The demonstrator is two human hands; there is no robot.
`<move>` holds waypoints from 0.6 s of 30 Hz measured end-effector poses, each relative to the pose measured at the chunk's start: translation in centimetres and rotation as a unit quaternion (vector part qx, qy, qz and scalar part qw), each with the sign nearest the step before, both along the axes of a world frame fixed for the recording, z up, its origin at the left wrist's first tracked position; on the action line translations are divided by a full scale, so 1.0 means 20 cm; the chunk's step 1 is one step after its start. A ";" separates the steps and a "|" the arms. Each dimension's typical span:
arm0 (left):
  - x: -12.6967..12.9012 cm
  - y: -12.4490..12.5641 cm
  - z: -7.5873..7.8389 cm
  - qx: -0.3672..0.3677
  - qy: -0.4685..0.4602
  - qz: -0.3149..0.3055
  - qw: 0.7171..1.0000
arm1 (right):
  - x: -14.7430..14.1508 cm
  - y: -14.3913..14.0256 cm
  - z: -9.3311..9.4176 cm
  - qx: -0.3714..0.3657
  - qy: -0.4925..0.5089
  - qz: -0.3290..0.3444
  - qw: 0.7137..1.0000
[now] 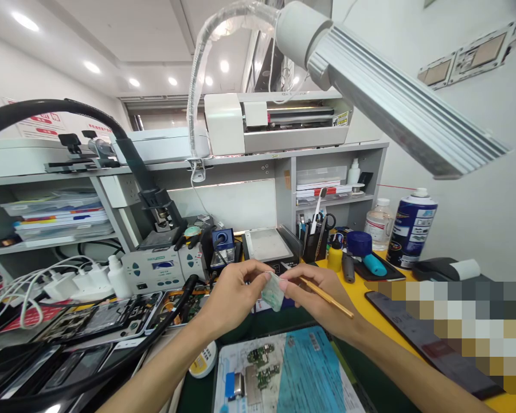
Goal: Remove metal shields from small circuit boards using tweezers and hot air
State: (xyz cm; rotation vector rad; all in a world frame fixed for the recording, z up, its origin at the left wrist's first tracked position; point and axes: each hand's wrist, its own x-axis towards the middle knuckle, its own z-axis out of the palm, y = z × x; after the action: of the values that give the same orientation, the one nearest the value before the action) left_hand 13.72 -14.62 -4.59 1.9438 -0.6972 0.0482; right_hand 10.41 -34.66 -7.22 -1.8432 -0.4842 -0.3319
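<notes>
Forearms (172, 355) frame left hand (236, 292) and right hand (316, 287) pinching a pale sheet (273, 295); likely light, soft, best edge-held; right also grips golden tool (328, 297).

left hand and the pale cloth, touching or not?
Touching. The head view shows it: the left hand has its thumb and fingertips at the upper edge of the pale cloth, no gap between.

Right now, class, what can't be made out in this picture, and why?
All in the head view:
Upper part of the pale piece: covered by fingers of the left hand.
Part of the gold-handled tool: behind fingers of the right hand.
Station display figures: too small.
Thick black hose, far end: cut off by the left edge.
Patch at the right edge: masked by pixel blocks.
</notes>
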 end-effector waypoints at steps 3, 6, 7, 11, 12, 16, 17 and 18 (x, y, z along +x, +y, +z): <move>-0.01 0.00 0.01 0.002 -0.001 -0.002 1.000 | 0.01 0.00 -0.01 0.007 0.003 -0.011 1.000; -0.02 0.01 0.01 0.010 0.002 -0.011 1.000 | 0.02 0.00 0.00 0.020 0.015 -0.019 1.000; -0.03 0.01 0.01 0.013 0.004 -0.015 1.000 | 0.02 0.00 0.00 0.022 0.018 -0.021 0.999; -0.04 0.00 0.00 0.025 0.009 -0.018 0.999 | 0.02 0.01 0.00 0.021 0.024 -0.023 0.999; -0.04 -0.01 0.00 0.026 0.009 -0.015 1.000 | 0.02 0.01 0.00 0.020 0.024 -0.024 0.999; -0.03 -0.03 0.00 0.023 0.007 -0.002 1.000 | 0.02 0.00 0.00 0.024 0.020 -0.029 0.999; -0.02 -0.03 0.00 0.022 0.006 0.001 1.000 | 0.02 0.00 0.00 0.024 0.019 -0.031 0.999; -0.02 -0.04 0.00 0.021 0.005 0.003 1.000 | 0.02 0.00 0.00 0.022 0.018 -0.033 0.999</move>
State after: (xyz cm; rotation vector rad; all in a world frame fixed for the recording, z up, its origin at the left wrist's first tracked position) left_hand 13.24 -15.33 -4.56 1.9845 -0.6899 0.0285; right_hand 10.80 -34.62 -7.29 -1.8220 -0.3894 -0.3513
